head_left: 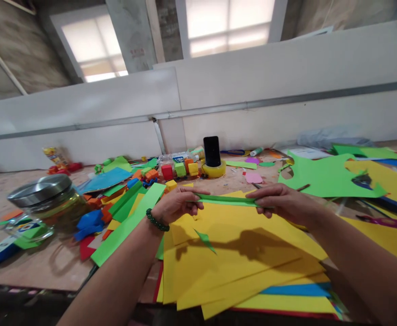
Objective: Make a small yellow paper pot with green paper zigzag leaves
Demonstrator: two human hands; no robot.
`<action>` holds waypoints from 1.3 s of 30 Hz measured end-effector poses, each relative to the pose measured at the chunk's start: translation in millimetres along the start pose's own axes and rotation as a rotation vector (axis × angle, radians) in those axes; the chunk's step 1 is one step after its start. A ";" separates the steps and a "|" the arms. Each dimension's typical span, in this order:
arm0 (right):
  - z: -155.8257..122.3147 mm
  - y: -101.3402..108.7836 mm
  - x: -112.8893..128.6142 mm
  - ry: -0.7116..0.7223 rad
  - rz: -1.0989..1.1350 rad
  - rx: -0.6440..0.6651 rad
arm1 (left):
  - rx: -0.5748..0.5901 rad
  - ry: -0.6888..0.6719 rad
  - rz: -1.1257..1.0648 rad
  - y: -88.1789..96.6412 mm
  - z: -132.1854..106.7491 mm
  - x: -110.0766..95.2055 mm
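Note:
Both my hands hold a narrow green paper strip stretched level between them above a stack of yellow paper sheets. My left hand, with a dark green bead bracelet at the wrist, pinches the strip's left end. My right hand pinches its right end. A small green paper scrap lies on the yellow sheets just below the strip. Blue and red sheets peek out under the yellow stack.
A glass jar with a metal lid stands at the left. Long green strips, coloured blocks and scraps lie behind my left hand. A black phone stands on a yellow tape roll. A large cut green sheet lies right. Scissors rest there.

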State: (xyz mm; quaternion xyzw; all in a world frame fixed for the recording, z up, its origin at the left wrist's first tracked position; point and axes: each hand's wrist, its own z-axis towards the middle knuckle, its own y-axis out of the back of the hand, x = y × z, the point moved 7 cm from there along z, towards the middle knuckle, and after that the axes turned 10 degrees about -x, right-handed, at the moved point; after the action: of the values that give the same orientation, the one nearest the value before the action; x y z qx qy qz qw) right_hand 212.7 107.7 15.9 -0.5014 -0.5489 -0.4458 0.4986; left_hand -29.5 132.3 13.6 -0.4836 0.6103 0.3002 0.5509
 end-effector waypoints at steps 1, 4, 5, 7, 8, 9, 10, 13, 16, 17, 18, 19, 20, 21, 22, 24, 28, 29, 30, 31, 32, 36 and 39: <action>0.4 -0.8 -0.9 -0.036 0.059 -0.008 | -0.017 -0.014 -0.031 -0.5 -0.2 -1.3; 3.4 0.6 -3.1 -0.116 0.202 -0.080 | -0.044 -0.044 -0.049 -3.4 -0.7 -1.3; 4.8 2.6 -3.4 -0.127 0.229 -0.119 | -0.040 -0.050 -0.039 -4.6 -0.6 -0.3; 7.4 7.0 -3.5 -0.129 0.252 -0.191 | -0.017 -0.054 -0.012 -6.3 -0.1 2.3; 8.5 9.1 -3.3 -0.123 0.258 -0.217 | 0.002 -0.053 0.003 -6.7 0.1 3.4; 9.4 10.7 -3.2 -0.117 0.261 -0.231 | 0.026 -0.048 0.020 -6.8 0.2 4.4; 10.1 11.7 -3.3 -0.112 0.258 -0.234 | 0.055 -0.040 0.041 -6.9 -0.1 5.2; 10.2 10.1 -5.0 -0.094 0.180 -0.189 | 0.219 0.030 0.147 -13.5 -6.2 10.2; 5.9 -2.1 -5.7 -0.027 0.016 -0.056 | 0.520 0.124 0.202 -36.9 -23.9 21.1; 3.2 -8.6 -5.3 0.006 -0.042 0.005 | 0.598 0.141 0.183 -46.5 -29.9 24.6; 0.2 -15.0 -4.7 0.039 -0.094 0.061 | 0.633 0.150 0.152 -55.2 -33.6 28.0; -2.7 -20.5 -3.7 0.070 -0.131 0.100 | 0.634 0.167 0.133 -63.0 -35.3 32.9; -5.1 -24.8 -2.3 0.099 -0.155 0.121 | 0.599 0.199 0.122 -69.1 -34.8 39.3; -6.7 -28.0 -0.6 0.125 -0.165 0.124 | 0.561 0.219 0.112 -75.0 -33.5 45.2; -7.3 -29.6 1.3 0.149 -0.157 0.105 | 0.529 0.239 0.095 -80.5 -32.1 50.6; -6.5 -29.3 3.0 0.175 -0.086 0.012 | 0.440 0.243 0.037 -87.4 -26.6 57.7; -4.9 -39.8 -10.6 0.115 -0.012 -0.063 | 0.239 0.165 -0.069 -88.0 -14.1 61.5; -5.2 -44.6 -13.5 0.116 -0.039 -0.044 | 0.215 0.152 -0.085 -88.0 -12.6 61.9; -5.3 -47.1 -14.6 0.130 -0.066 -0.044 | 0.208 0.146 -0.096 -88.4 -12.0 62.2; -4.8 -46.2 -14.1 0.149 -0.080 -0.071 | 0.214 0.148 -0.105 -89.3 -12.2 62.7; -3.8 -41.5 -12.1 0.168 -0.074 -0.126 | 0.233 0.159 -0.112 -90.5 -13.0 63.3; 2.8 -8.7 0.9 0.216 0.015 -0.353 | 0.360 0.215 -0.123 -94.7 -19.8 65.4; 5.9 3.5 9.1 0.239 0.025 -0.384 | 0.446 0.237 -0.102 -96.7 -25.6 65.8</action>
State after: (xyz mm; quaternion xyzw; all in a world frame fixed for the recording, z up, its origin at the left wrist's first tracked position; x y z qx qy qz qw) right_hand 215.6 114.8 24.3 -0.5373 -0.3846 -0.5923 0.4611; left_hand 54.7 58.1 -28.2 -0.4121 0.6967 0.0713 0.5829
